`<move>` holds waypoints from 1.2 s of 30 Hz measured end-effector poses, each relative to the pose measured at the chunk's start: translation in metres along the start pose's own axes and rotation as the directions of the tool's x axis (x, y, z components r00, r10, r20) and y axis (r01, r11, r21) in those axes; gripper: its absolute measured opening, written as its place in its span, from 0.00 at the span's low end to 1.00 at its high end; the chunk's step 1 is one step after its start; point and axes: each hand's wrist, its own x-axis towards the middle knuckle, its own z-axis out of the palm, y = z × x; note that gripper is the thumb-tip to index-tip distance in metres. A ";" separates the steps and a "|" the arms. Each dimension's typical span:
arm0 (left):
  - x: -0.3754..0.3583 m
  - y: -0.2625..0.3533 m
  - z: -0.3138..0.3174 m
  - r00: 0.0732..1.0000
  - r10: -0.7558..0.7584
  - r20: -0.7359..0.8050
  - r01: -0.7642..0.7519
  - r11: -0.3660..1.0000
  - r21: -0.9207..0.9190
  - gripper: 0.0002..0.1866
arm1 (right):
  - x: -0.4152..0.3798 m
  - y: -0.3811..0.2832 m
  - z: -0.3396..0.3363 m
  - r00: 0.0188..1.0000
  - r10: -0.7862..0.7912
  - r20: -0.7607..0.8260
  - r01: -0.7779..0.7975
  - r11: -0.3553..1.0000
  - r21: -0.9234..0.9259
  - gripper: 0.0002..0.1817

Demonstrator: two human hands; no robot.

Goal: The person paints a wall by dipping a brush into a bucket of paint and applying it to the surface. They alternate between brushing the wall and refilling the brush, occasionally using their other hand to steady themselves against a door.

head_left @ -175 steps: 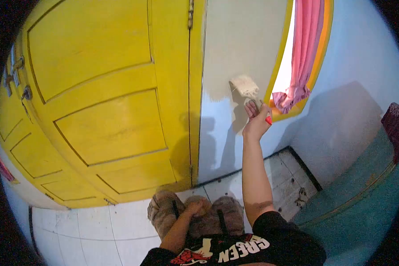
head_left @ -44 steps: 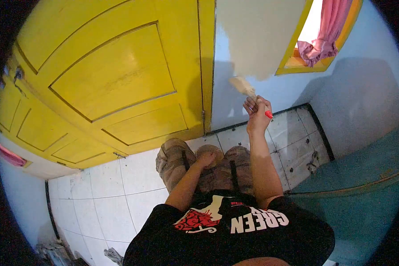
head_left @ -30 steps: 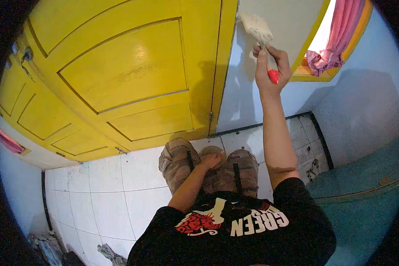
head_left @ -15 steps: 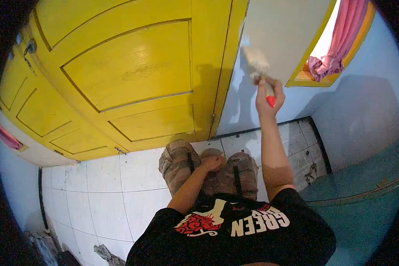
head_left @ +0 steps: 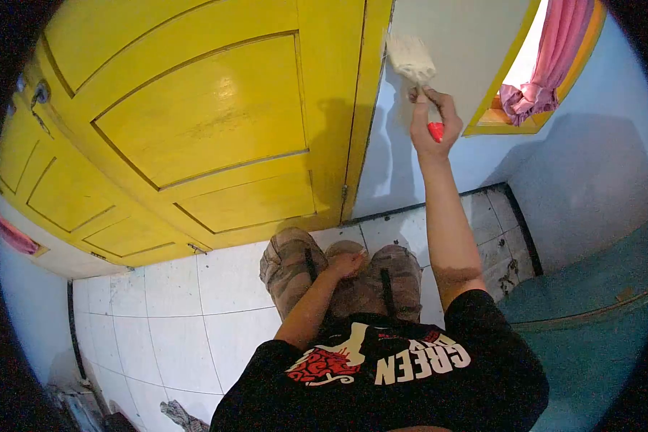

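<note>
We note R hand fisted round brush handle; bristles point up-left onto wall, beside door edge. L hand rests on knees, well apart.

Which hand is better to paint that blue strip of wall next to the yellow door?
Probably the right hand. It already grips the paintbrush, whose bristles sit against the wall beside the yellow door. The left hand rests low on the knees, holding nothing.
</note>
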 end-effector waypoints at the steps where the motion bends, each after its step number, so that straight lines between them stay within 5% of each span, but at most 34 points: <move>1: -0.002 0.000 0.002 1.000 0.000 0.007 0.000 1.000 0.001 0.34 | -0.004 0.002 0.000 0.998 0.020 0.055 -0.015 0.995 -0.099 0.06; 3: -0.005 0.000 0.004 0.993 -0.035 -0.114 0.029 0.998 -0.051 0.35 | -0.027 -0.001 -0.007 0.992 0.090 0.094 -0.078 0.989 -0.126 0.05; 8: 0.001 -0.001 0.003 0.998 -0.017 -0.063 0.014 0.998 -0.059 0.39 | -0.083 0.000 -0.038 0.926 0.330 0.184 -0.317 0.943 -0.101 0.04; 10: 0.006 -0.008 0.008 0.998 -0.053 -0.026 0.052 0.998 -0.028 0.41 | -0.081 -0.007 -0.044 0.808 0.544 0.226 -0.544 0.836 -0.067 0.05; 11: 0.023 -0.026 0.026 0.991 -0.011 -0.137 0.010 1.000 -0.008 0.40 | -0.072 -0.006 -0.041 0.781 0.580 0.234 -0.580 0.811 -0.074 0.06; 13: 0.023 -0.034 0.037 0.973 0.027 -0.228 -0.025 1.000 0.016 0.40 | -0.053 0.020 -0.031 0.921 0.344 0.180 -0.321 0.936 -0.145 0.07; 15: 0.009 -0.007 0.011 0.989 -0.144 -0.024 0.143 0.989 -0.041 0.37 | -0.006 -0.007 -0.017 0.881 0.445 0.159 -0.443 0.895 -0.050 0.07; 18: 0.011 -0.013 0.017 0.985 0.019 -0.170 -0.032 0.997 -0.074 0.34 | 0.039 -0.011 -0.008 0.898 0.421 0.128 -0.429 0.902 0.040 0.07; 20: 0.027 -0.028 0.028 0.993 -0.021 -0.118 0.011 0.997 -0.080 0.33 | 0.058 -0.027 -0.006 0.901 0.430 0.053 -0.408 0.800 0.439 0.07; 22: 0.040 -0.041 0.040 0.997 -0.053 -0.064 0.048 0.995 -0.082 0.32 | 0.054 -0.024 -0.003 0.937 0.348 -0.003 -0.311 0.841 0.442 0.07; 24: 0.047 -0.051 0.046 0.987 0.081 -0.140 -0.080 0.997 0.013 0.31 | 0.042 -0.015 -0.004 0.963 0.261 -0.062 -0.209 0.874 0.439 0.07; 26: 0.022 -0.022 0.021 0.997 0.014 -0.073 -0.013 1.000 0.009 0.31 | 0.010 0.001 -0.007 0.998 0.055 0.042 -0.053 0.998 -0.042 0.08; 30: 0.008 -0.007 0.014 0.996 -0.008 -0.088 -0.003 0.992 -0.123 0.31 | -0.067 0.016 -0.017 0.913 0.388 0.129 -0.395 0.918 0.036 0.09; 33: 0.021 -0.015 0.019 0.995 -0.102 0.007 0.102 0.995 -0.015 0.39 | -0.091 0.006 -0.034 0.888 0.440 0.136 -0.455 0.885 0.104 0.11; 36: 0.026 -0.026 0.028 0.999 -0.049 -0.007 0.050 0.998 0.043 0.36 | -0.071 -0.004 -0.042 0.811 0.564 0.154 -0.581 0.809 0.095 0.12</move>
